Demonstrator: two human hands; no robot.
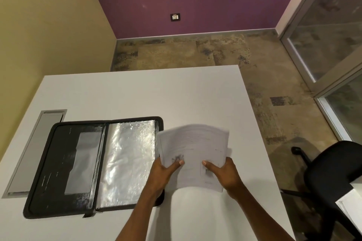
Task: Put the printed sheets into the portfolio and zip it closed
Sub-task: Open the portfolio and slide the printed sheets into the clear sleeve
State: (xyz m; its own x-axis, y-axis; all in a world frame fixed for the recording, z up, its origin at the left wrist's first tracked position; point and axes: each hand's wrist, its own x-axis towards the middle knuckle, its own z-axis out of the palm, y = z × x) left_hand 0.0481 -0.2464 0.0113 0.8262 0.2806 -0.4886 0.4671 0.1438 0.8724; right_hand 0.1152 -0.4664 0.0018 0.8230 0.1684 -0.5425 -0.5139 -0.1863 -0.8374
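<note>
The portfolio is laid open on the table. Over its right edge the left hand is clamped on one near corner of the printed sheets, which are blurred and seemingly lifted. The other corner is gripped by the right hand, beyond the portfolio.

Black portfolio, white printed sheets
</note>
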